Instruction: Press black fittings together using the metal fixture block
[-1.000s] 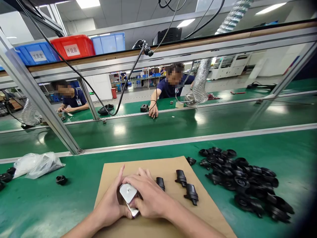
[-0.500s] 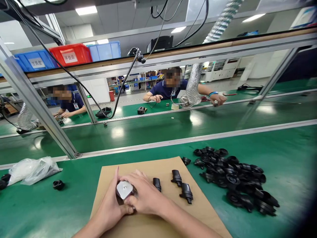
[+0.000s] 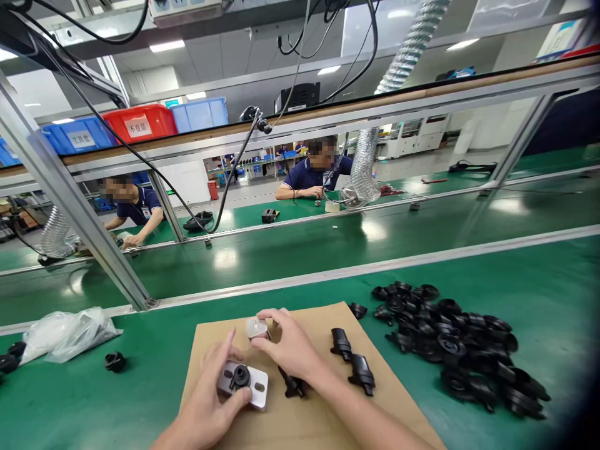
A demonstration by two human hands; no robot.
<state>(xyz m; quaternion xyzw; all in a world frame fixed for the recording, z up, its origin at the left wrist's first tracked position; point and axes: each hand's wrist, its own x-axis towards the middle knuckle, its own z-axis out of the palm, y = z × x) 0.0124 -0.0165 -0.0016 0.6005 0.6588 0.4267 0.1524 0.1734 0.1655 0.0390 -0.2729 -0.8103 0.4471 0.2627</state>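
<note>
My left hand (image 3: 213, 390) is closed around a silver metal plate (image 3: 259, 382) with slotted holes. A black round plastic part (image 3: 240, 376) stands upright in the plate's middle. Above and to the right, my right hand (image 3: 290, 344) pinches a silver metal block (image 3: 257, 329) between thumb and fingers, apart from the plate. Partly under the right hand, a black plastic fitting (image 3: 293, 382) lies on the brown cardboard sheet (image 3: 262, 431). Two more black fittings (image 3: 341, 344) lie on the cardboard to the right.
A heap of black plastic parts (image 3: 450, 344) lies on the green table right of the cardboard. At left are a clear plastic bag (image 3: 70, 334) and a loose black part (image 3: 115, 361). A metal frame post (image 3: 94, 206) rises at left. Two co-workers sit beyond the conveyor (image 3: 300, 240).
My right hand has lifted the metal block up and away from the left hand, uncovering the plate with the black part. The whole view has shifted slightly.
</note>
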